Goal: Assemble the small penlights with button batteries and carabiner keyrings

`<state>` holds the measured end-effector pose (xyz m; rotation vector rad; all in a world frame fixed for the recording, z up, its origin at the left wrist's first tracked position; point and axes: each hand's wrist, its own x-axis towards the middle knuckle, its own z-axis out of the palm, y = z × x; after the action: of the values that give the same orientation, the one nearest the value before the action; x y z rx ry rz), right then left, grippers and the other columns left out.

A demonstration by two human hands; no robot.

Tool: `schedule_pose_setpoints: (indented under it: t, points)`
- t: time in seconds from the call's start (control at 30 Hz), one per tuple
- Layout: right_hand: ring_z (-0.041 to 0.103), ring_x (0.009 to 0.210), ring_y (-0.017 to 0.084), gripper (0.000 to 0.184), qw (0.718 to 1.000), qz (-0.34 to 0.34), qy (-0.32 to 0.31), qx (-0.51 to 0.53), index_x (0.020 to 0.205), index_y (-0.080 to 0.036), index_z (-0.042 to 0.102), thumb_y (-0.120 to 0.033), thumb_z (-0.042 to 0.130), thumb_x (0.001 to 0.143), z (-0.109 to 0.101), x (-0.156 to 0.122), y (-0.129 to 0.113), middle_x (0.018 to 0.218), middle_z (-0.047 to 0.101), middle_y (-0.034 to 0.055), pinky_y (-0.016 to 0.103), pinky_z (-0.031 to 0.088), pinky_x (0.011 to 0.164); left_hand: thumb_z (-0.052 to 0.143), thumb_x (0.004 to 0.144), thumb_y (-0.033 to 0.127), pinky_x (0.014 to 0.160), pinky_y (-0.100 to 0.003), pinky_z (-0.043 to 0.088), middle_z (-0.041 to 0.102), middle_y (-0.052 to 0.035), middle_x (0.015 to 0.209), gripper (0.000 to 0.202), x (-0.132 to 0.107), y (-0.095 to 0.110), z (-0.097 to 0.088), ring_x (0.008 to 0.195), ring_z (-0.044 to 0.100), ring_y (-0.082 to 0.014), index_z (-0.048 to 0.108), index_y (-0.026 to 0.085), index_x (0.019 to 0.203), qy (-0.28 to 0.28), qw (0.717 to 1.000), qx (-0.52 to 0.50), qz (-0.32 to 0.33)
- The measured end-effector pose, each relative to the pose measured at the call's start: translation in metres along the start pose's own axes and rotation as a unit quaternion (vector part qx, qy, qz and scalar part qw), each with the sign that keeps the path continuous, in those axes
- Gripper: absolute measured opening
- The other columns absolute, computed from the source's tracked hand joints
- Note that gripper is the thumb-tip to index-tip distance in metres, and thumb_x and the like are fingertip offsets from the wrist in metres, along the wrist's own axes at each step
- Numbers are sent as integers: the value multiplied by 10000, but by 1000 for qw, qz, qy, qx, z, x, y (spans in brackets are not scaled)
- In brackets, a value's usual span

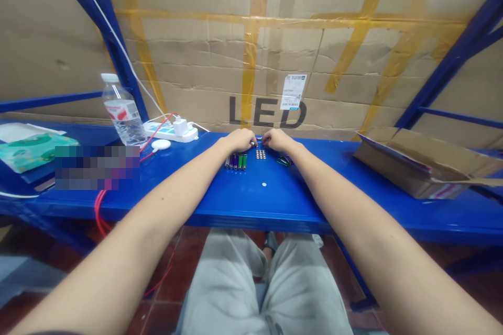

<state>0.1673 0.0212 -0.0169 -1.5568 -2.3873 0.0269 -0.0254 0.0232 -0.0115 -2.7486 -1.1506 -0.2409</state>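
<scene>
Near the back edge of the blue table [251, 193], my left hand [240, 140] and my right hand [276, 139] are close together with fingers curled inward. Between the fingertips is something small and shiny, too small to make out. Just in front of my hands sits a tight block of small round metallic pieces [260, 154], like button cells. Below my left hand, a row of slim purple and green cylinders [236, 162] lies side by side. By my right wrist are a few green and purple pieces [283, 160], partly hidden by the forearm.
A small white disc [264, 184] lies nearer the front. On the left are a water bottle [122, 110], a white power strip [173, 131], red cables [100, 214] and a green tissue pack [33, 149]. An open cardboard box [408, 170] stands right. Taped cardboard [204, 73] rises behind.
</scene>
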Motion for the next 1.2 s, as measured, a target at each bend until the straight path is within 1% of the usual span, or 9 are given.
schedule_pose_setpoints:
  t: [0.17, 0.4, 0.57, 0.63, 0.77, 0.83, 0.9, 1.07, 1.2]
  points:
    - [677, 920, 205, 222, 1000, -3, -10, -11, 985, -153, 796, -136, 628, 842, -1, -3, -3, 1012, 769, 95, 242, 456, 808, 537, 815, 128, 921, -256, 487, 760, -39, 1125, 395, -1, 0, 0, 1016, 691, -195, 780, 261, 1097, -2, 1000, -10, -8]
    - [664, 841, 193, 208, 1000, 7, -16, -3, 942, -160, 787, -150, 609, 834, -6, -8, -7, 957, 770, 86, 247, 458, 763, 532, 823, 125, 934, -272, 483, 750, -49, 1161, 400, -1, 0, 0, 1054, 683, -208, 773, 252, 1117, -6, 1000, -11, -5]
    - [664, 901, 205, 220, 999, 24, 3, 25, 986, -151, 775, -213, 617, 847, -4, -7, -6, 1033, 759, 97, 240, 456, 739, 539, 820, 130, 941, -271, 485, 753, -52, 1151, 399, 0, -1, 1, 1055, 684, -204, 771, 249, 1121, -2, 1000, -19, -3]
    - [660, 922, 199, 248, 1000, 6, 8, 22, 1032, -155, 773, -190, 616, 844, -2, -5, -6, 1055, 755, 89, 233, 453, 763, 539, 812, 129, 935, -265, 487, 756, -45, 1142, 404, 0, -2, 1, 1047, 686, -200, 771, 251, 1120, -2, 1000, -16, -4]
    - [647, 931, 191, 320, 998, -54, 10, -17, 1106, -169, 767, -131, 613, 828, 3, 2, -6, 1066, 751, 78, 232, 439, 780, 546, 800, 129, 922, -266, 494, 764, -53, 1114, 387, -4, -5, -1, 1026, 694, -202, 782, 244, 1085, -5, 1000, -16, -21]
    - [644, 928, 189, 300, 997, -75, -1, -29, 1077, -183, 779, -135, 620, 827, 5, 7, -7, 1046, 754, 69, 232, 435, 767, 554, 802, 133, 912, -261, 497, 770, -61, 1090, 372, -6, -6, -2, 1006, 699, -200, 784, 234, 1076, -4, 999, -22, -30]
    - [645, 914, 190, 267, 996, -80, -13, -38, 1036, -188, 791, -147, 621, 834, 6, 10, -7, 1012, 758, 65, 233, 435, 757, 565, 806, 143, 901, -251, 500, 774, -64, 1068, 355, -8, -6, -3, 980, 704, -197, 785, 226, 1072, -1, 999, -29, -35]
    - [653, 932, 219, 251, 995, -64, -12, -75, 1033, -170, 785, -176, 592, 874, 6, 9, -9, 1038, 754, 108, 261, 441, 785, 576, 815, 152, 903, -234, 496, 774, -62, 1068, 340, -9, -6, -4, 975, 703, -188, 784, 226, 1074, -6, 998, -39, -41]
    - [665, 923, 218, 223, 999, -18, -18, -31, 989, -160, 775, -186, 570, 905, 5, 4, -8, 1050, 752, 122, 260, 454, 788, 562, 813, 138, 919, -242, 491, 769, -58, 1090, 358, -7, -5, -3, 1005, 696, -191, 784, 230, 1079, -10, 998, -44, -32]
